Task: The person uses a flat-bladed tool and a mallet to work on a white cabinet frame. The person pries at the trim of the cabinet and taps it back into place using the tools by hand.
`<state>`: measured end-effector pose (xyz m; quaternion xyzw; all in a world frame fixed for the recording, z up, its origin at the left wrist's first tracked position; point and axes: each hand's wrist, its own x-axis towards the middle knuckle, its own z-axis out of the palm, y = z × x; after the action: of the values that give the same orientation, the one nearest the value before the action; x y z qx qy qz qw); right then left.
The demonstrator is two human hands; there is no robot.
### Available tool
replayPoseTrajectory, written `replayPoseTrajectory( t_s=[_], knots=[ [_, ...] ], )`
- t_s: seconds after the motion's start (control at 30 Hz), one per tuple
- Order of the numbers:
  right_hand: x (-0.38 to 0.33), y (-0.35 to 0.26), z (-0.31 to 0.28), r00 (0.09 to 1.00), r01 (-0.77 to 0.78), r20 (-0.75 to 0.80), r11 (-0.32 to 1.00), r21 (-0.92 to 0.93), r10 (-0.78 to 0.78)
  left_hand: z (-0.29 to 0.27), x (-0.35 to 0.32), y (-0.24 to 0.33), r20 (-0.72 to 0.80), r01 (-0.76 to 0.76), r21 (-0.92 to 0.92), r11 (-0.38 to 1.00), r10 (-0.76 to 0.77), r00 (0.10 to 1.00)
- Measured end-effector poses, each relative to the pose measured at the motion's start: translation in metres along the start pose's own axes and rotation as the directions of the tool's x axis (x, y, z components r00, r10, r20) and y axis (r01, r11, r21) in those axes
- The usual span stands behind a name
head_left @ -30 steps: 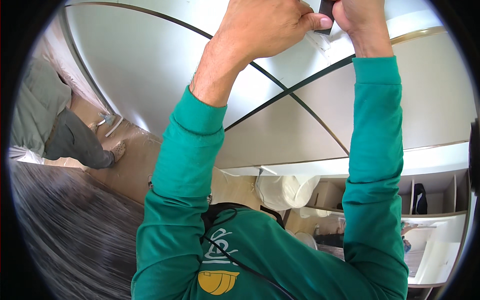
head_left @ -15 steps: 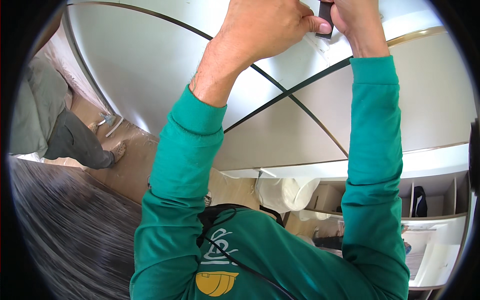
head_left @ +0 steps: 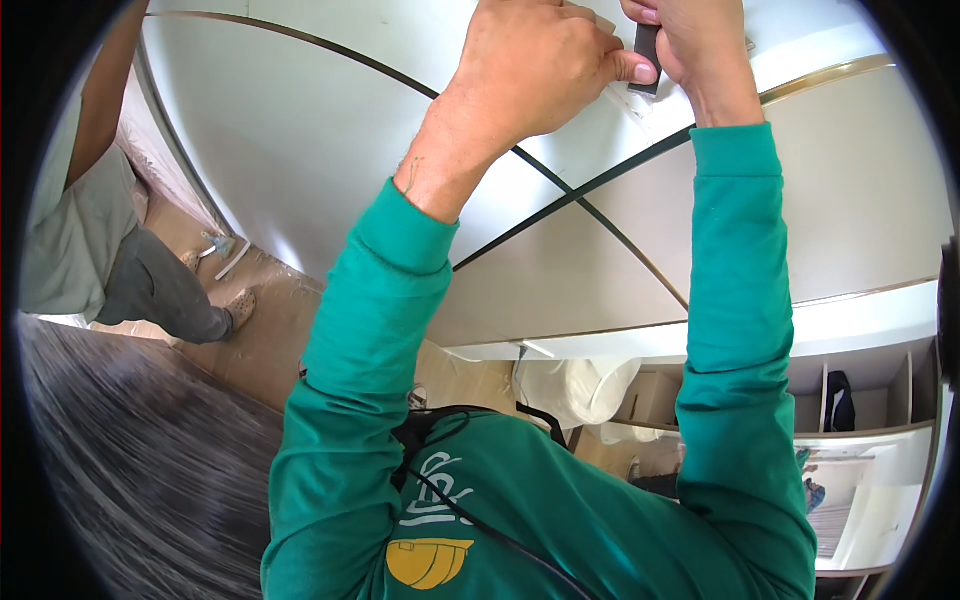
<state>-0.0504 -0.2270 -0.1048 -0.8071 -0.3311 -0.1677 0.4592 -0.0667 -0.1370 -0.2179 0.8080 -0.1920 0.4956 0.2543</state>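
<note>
Head view: both forearms, in green sleeves (head_left: 375, 330), rise from the lower edge, with the hands close together at the top. The left hand (head_left: 540, 75) is bent inward at the wrist, its back to the camera and its thumb pointing right. The right hand (head_left: 700, 50) stands nearly upright above its straight wrist. A dark bar (head_left: 647, 40) lies between the hands, in front of the white panel (head_left: 590, 145). Its long axis runs nearly up and down, the free squared end pointing down and the upper end going under the right hand. The right fingers are curled around that upper part; the left thumb lies across the lower part. Left fingers are bent, but their tips are hidden, so I cannot tell whether they grip. Dark seams (head_left: 573, 194) cross below the bar.
</note>
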Motion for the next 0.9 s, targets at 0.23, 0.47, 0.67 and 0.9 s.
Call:
replayPoseTrajectory(
  t_s=[0.23,0.47,0.67,0.9],
  knots=[
    [0.004,0.004,0.0,0.999,-0.037,0.001,0.989,0.141,0.037,0.002,0.007,-0.011,0.029,-0.176,0.037,0.984,0.175,0.984],
    [0.006,0.014,-0.001,1.0,0.008,-0.024,0.991,0.134,-0.005,-0.004,0.008,-0.01,0.156,-0.096,-0.133,0.986,0.116,0.981],
    [0.008,0.018,-0.004,0.999,0.047,-0.027,0.99,0.133,-0.044,0.0,0.007,-0.006,0.13,-0.068,-0.1,0.993,0.081,0.988],
    [0.004,0.009,-0.006,0.998,-0.008,-0.066,0.998,0.057,0.012,0.004,0.006,-0.005,0.049,-0.065,-0.084,0.994,0.069,0.996]
  ],
)
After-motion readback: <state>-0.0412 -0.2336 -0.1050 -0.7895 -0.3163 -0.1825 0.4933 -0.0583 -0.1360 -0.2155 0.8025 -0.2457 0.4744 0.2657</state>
